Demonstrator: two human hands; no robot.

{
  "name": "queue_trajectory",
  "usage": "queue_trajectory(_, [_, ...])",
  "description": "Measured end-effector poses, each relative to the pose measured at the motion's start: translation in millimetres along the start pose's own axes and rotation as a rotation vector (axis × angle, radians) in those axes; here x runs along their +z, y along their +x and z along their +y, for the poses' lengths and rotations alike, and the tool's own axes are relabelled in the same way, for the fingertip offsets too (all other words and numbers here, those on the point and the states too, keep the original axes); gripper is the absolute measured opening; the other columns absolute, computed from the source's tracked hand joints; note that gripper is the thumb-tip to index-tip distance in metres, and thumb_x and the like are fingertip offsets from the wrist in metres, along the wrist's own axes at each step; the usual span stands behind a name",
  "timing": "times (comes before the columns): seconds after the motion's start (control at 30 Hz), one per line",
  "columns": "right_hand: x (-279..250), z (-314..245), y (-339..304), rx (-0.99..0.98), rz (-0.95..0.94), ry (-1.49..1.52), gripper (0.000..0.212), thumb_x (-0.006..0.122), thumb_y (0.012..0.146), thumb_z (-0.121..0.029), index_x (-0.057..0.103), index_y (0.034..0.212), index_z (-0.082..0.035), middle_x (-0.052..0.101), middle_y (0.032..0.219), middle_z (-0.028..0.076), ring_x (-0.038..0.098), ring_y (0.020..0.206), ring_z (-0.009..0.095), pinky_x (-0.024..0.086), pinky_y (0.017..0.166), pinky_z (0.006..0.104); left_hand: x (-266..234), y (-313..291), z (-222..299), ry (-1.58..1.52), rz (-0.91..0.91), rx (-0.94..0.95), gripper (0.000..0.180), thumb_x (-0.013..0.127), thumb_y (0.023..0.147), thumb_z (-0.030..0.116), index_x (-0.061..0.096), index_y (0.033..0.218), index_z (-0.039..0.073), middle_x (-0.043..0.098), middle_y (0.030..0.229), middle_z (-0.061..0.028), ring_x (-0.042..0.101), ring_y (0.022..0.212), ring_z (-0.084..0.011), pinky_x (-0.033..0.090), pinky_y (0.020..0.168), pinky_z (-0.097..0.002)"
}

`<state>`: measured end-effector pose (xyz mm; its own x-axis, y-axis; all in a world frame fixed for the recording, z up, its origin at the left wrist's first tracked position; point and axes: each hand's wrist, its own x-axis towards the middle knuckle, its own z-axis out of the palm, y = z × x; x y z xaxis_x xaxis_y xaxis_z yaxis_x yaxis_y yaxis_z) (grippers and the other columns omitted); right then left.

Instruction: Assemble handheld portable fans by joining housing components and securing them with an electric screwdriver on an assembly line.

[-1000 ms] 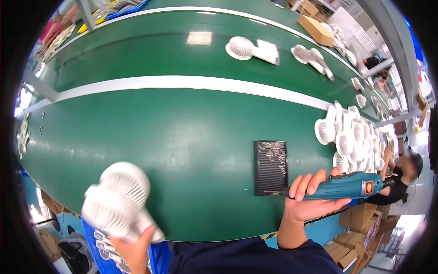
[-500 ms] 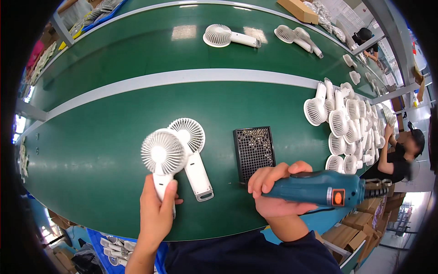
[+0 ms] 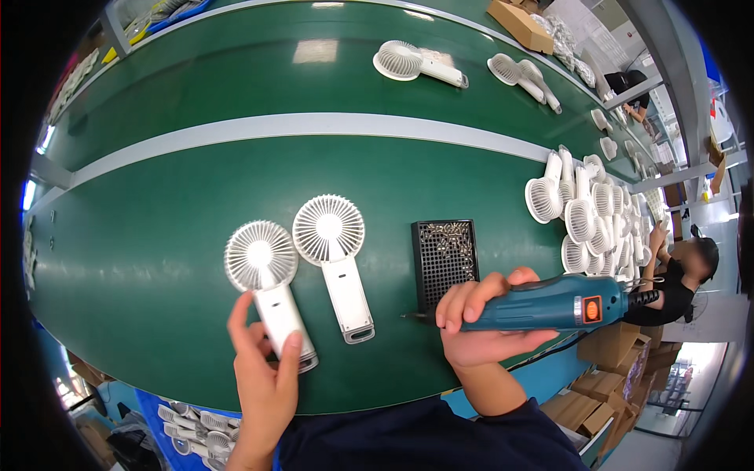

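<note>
Two white handheld fans lie side by side on the green bench, grilles up and handles toward me. My left hand (image 3: pixel 265 375) is at the left fan (image 3: pixel 260 256), its fingers spread loosely about the handle; the thumb overlaps it, and I cannot tell how firmly it touches. Just right of it lies the second fan (image 3: pixel 329 229), untouched. In my right hand (image 3: pixel 477 334) is a teal electric screwdriver (image 3: pixel 534 307), held level with its thin bit pointing left toward the second fan's handle. A black screw tray (image 3: pixel 444 265) with small screws sits beyond that hand.
Many white fans (image 3: pixel 582 218) are piled at the right of the bench (image 3: pixel 181 180). A raised pale rail (image 3: pixel 314 128) divides off a far strip with more fans (image 3: pixel 398 60). A blue bin (image 3: pixel 153 408) of fans stands at lower left. A co-worker (image 3: pixel 667 275) is at right.
My left hand has lowered the left fan onto the bench and loosened its fingers. The two fans, overlapping before, now lie apart. The screwdriver stays in my right hand, its bit now visible.
</note>
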<state>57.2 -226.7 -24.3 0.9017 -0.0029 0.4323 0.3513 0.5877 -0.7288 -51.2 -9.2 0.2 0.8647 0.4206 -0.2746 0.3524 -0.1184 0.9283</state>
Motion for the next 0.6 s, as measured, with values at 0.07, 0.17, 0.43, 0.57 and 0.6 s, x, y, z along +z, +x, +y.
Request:
queue_trajectory(0.07, [5,-10,3,0.008,0.019,0.023,0.08,0.033,0.086,-0.081,0.04,0.127,-0.012,0.053,0.067,0.007,0.05,0.041,0.019,0.044,0.037,0.0339,0,4,14,0.437,-0.069,0.056,0.063,0.07,0.087,0.011,0.038,0.14,0.002,0.054,0.094,-0.0105,0.06,0.072,-0.0212,0.048,0.059,-0.0311])
queue_trajectory(0.17, [19,-24,6,0.01,-0.052,0.025,0.077,0.035,0.087,-0.079,0.04,0.129,-0.014,0.052,0.067,0.008,0.05,0.041,0.021,0.045,0.037,0.0358,-1,-5,33,0.773,0.011,0.387,0.054,0.076,0.079,0.016,0.056,0.127,0.002,0.05,0.089,-0.0093,0.055,0.075,-0.0254,0.046,0.062,-0.0367])
queue_trajectory(0.43, [47,-38,-6,0.062,-0.04,0.208,0.083,0.033,0.085,-0.082,0.036,0.126,-0.01,0.055,0.073,0.013,0.051,0.046,0.023,0.047,0.043,0.0378,35,9,26,0.578,-0.32,0.994,0.021,0.078,0.072,0.014,0.071,0.091,0.007,0.052,0.081,-0.0001,0.052,0.074,-0.0171,0.039,0.063,-0.0331])
queue_trajectory(0.57, [49,-28,-12,0.123,0.011,0.297,0.082,0.031,0.084,-0.084,0.04,0.125,-0.013,0.054,0.071,0.01,0.047,0.044,0.023,0.043,0.045,0.0411,32,12,17,0.401,-0.334,0.859,0.016,0.08,0.07,0.008,0.071,0.083,0.006,0.052,0.074,-0.0014,0.053,0.065,-0.0191,0.042,0.058,-0.0327])
queue_trajectory(0.6, [50,-30,-11,0.116,0.013,0.292,0.082,0.031,0.084,-0.084,0.04,0.125,-0.013,0.054,0.071,0.01,0.047,0.044,0.023,0.043,0.045,0.0411,29,11,12,0.314,-0.336,0.804,0.018,0.082,0.068,0.006,0.071,0.083,0.005,0.053,0.073,-0.0017,0.054,0.063,-0.0185,0.043,0.055,-0.0316])
